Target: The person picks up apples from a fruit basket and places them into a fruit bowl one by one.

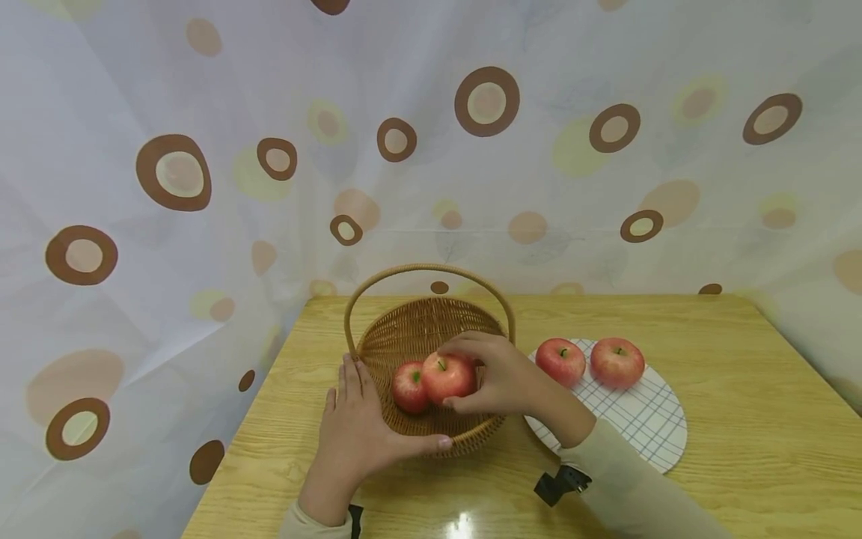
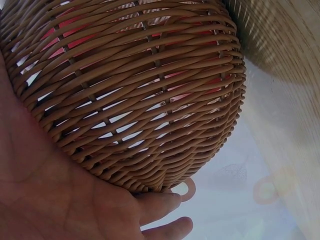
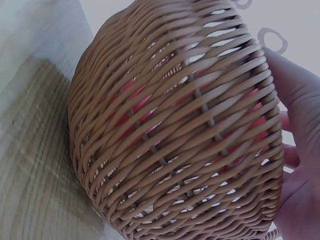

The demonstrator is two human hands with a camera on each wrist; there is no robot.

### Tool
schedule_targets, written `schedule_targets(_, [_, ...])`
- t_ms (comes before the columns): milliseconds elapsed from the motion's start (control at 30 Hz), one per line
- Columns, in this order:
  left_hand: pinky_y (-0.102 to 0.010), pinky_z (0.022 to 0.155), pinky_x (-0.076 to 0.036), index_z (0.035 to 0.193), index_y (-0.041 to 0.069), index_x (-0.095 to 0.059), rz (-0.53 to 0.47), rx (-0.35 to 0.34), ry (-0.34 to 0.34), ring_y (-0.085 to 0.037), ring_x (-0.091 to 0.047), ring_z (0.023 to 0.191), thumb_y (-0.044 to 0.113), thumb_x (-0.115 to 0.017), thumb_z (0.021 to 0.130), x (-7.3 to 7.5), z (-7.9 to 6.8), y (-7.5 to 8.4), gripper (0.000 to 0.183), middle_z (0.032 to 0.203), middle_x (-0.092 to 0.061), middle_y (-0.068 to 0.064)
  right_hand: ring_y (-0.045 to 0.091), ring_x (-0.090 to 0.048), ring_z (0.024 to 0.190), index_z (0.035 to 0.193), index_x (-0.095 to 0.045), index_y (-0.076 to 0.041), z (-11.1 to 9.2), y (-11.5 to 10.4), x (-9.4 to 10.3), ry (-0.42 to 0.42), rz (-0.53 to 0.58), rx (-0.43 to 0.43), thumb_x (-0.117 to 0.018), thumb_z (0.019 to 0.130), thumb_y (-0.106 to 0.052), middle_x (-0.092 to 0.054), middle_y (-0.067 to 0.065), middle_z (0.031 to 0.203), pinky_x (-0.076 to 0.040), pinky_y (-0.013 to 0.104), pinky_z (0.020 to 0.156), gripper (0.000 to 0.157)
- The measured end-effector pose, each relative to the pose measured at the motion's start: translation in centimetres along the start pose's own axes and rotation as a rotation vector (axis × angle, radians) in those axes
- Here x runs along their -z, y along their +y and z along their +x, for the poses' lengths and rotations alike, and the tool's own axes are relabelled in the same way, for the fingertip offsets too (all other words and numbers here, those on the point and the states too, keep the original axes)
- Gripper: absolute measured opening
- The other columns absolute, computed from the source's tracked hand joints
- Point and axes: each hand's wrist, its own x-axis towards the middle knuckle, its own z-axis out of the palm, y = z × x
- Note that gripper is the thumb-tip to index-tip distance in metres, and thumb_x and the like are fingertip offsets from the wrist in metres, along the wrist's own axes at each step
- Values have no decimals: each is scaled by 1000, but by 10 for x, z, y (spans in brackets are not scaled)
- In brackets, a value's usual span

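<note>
A brown wicker basket (image 1: 431, 318) with a tall arched handle stands on the table. Its left and front rim is braced by my left hand (image 1: 357, 434), fingers extended and thumb spread along the front edge. In the left wrist view, that palm lies against the woven side. Inside the basket, my right hand (image 1: 505, 374) grips a red apple (image 1: 447, 378) between thumb and fingers. Another red apple (image 1: 409, 391) sits beside it, partly covered by the held one. Through the weave (image 3: 175, 125) in the right wrist view, patches of red show.
Right of the basket, a white plate (image 1: 643, 423) with a blue grid pattern carries two red apples, one on the left (image 1: 560, 361) and one on the right (image 1: 617, 363). My right forearm crosses its near-left edge. A dotted curtain (image 1: 572, 247) hangs behind the wooden table (image 1: 741, 359).
</note>
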Motion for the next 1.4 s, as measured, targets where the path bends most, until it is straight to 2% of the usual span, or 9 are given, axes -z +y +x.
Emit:
schedule_targets(167, [-69,127,-23,164,-12,-10,-5,5,0,-47,-3,163,111,-58,49,1,0,0,175,173,9,-33,17,-70,120,126,-75,-10,-3,-1,3,53,92,36,-98,73,-29,-76,-2,125,-63,33,94,61])
schedule_targets(467, [-69,128,-22,165,-11,-7,-5,10,-11,-46,0,164,111,-58,48,-1,0,-1,177,173,11,-32,24,-74,114,131,-73,-6,-17,2,12,94,201,16,-98,76,-21,-75,9,130,-65,36,89,63])
schedule_targets(700, [-69,128,-21,165,-11,-7,-11,10,-19,-45,1,164,112,-57,48,-2,0,-1,177,173,13,-31,19,-73,115,134,-71,-9,-31,1,23,107,190,1,-99,75,-18,-73,5,132,-65,34,89,66])
schedule_targets(967, [-67,128,-23,165,-11,-5,-8,4,-17,-46,0,164,111,-58,48,-2,1,-2,177,173,13,-32,15,-70,122,134,-71,-10,-43,5,29,172,157,-5,-100,72,-13,-73,8,134,-64,31,90,68])
schedule_targets(1133, [-66,129,-23,165,-12,-7,-13,1,-6,-46,0,164,111,-59,48,-1,2,-3,177,173,11,-32,8,-66,127,135,-71,-9,-51,6,33,210,193,-29,-100,70,-8,-71,10,136,-63,28,91,71])
schedule_targets(1400, [-67,128,-23,165,-11,-7,-29,-6,-3,-45,0,164,110,-60,48,-1,1,-3,177,173,12,-31,5,-67,121,133,-70,-9,-66,10,45,267,194,-66,-101,65,0,-71,8,132,-62,24,91,75])
